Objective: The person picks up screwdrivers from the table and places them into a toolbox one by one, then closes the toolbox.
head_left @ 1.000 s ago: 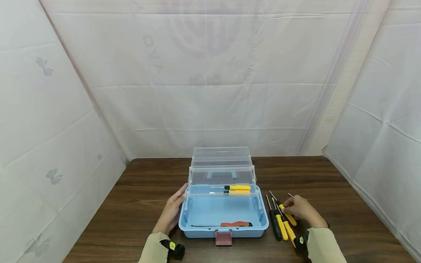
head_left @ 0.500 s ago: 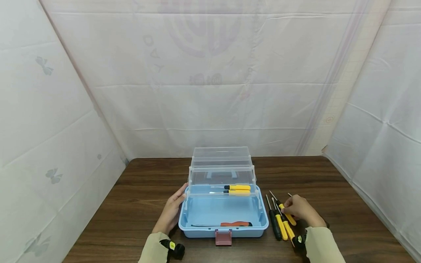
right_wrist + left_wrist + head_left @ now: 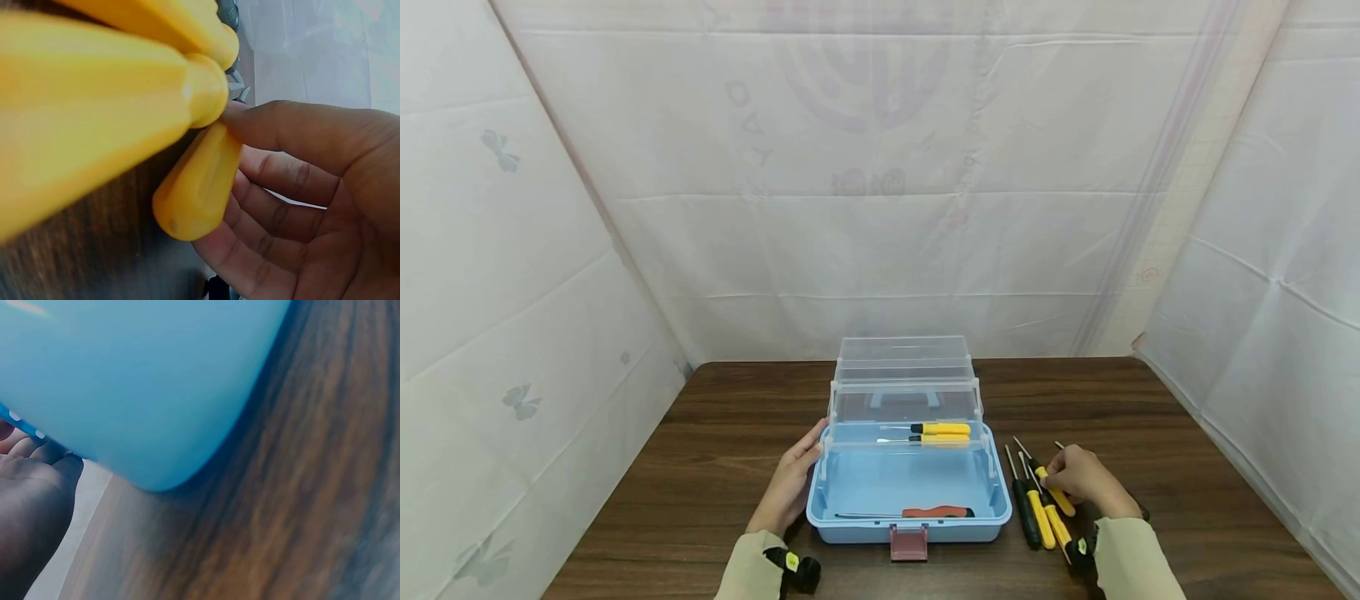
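My left hand point(image 3: 791, 482) holds the left side of an open light-blue toolbox point(image 3: 826, 528), with its fingers at the rim. In the left wrist view, those fingers point(image 3: 28, 449) lie against the box's edge. On the right, my right hand point(image 3: 1092, 477) pinches the handle of a yellow-and-black screwdriver point(image 3: 199, 187) between thumb and fingers. This screwdriver lies beside several others, among them a black-handled screwdriver point(image 3: 1026, 512) and a yellow-handled screwdriver point(image 3: 1040, 518). In the box's front part lies a red-handled screwdriver point(image 3: 936, 511).
Two small yellow screwdrivers point(image 3: 945, 428) rest in the box's clear tray section at the back. A clear lid point(image 3: 904, 348) stands raised behind it, and a pink latch point(image 3: 908, 543) hangs at the front. Pale sheets point(image 3: 880, 250) surround the wooden table point(image 3: 722, 442).
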